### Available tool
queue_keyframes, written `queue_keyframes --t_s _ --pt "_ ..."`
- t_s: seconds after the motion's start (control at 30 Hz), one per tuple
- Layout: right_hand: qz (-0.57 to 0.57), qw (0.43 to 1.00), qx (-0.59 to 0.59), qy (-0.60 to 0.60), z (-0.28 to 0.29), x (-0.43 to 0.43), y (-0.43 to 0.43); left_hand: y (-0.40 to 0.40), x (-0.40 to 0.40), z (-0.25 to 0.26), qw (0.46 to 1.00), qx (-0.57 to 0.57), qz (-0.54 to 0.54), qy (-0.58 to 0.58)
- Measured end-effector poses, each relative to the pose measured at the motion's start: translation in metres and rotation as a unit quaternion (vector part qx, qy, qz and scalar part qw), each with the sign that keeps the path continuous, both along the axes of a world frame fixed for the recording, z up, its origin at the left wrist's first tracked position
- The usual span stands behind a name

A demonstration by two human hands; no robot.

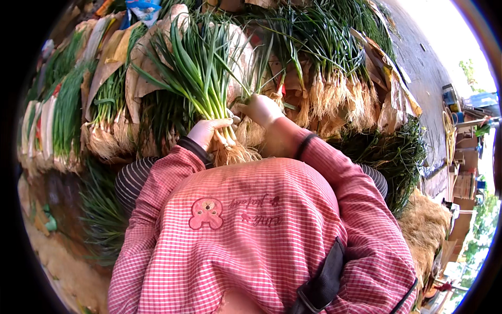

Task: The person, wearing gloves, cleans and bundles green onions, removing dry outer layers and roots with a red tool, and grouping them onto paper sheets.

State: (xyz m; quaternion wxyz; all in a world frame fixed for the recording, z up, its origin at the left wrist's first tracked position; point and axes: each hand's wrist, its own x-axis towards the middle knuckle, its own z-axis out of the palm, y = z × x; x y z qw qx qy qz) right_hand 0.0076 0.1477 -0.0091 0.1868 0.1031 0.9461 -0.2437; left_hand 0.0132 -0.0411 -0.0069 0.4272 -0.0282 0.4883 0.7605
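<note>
My left hand point(206, 131) grips a bunch of green garlic point(208, 98) around its pale lower stems. The bunch leans upright, its long flat leaves fanning away from me and its stringy roots point(233, 154) hanging towards my lap. Close beside it is my right hand point(262, 110), fingers curled, by some thin green leaves point(257, 72) and another clump of roots point(249, 131). The back of that hand hides whether its fingers hold a stalk. Behind both hands lies a pale, soil-stained sack point(237, 47).
Rooted green bundles point(337, 86) lie ahead to the right; more wrapped bundles point(70, 117) line the left. Loose dark leaves point(384, 161) heap by my right knee, near a pile of trimmed roots point(423, 227). Grey pavement point(419, 78) runs along the right.
</note>
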Motion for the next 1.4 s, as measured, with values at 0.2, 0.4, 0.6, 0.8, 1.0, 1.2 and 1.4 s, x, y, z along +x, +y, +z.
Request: queue_keyframes --t_s 0.2,0.4,0.6,0.8,1.0,1.2,1.4 --pt "-0.053 0.965 -0.18 0.183 0.016 -0.001 0.029 -0.009 -0.003 0.029 0.993 0.063 0.087 -0.054" --pt "-0.154 0.969 -0.126 0.148 0.018 -0.014 0.068 -0.004 -0.002 0.024 0.986 0.142 0.086 -0.03" --pt "-0.13 0.971 0.196 0.042 -0.005 -0.043 0.062 -0.008 -0.007 0.011 0.978 0.199 0.035 -0.057" --pt "-0.119 0.962 0.224 0.098 0.01 -0.038 0.075 -0.009 -0.001 0.014 0.984 0.17 0.028 -0.045" --pt "-0.045 0.98 0.191 -0.024 0.005 -0.064 0.1 0.006 0.001 0.019 0.983 0.158 0.084 -0.05" --pt "0.345 0.898 0.13 0.239 0.002 -0.008 0.042 0.009 -0.004 -0.005 0.991 0.079 -0.028 -0.104" --pt "0.016 0.977 -0.161 0.139 0.038 0.008 -0.001 0.01 -0.009 -0.011 0.984 0.075 0.001 -0.165"
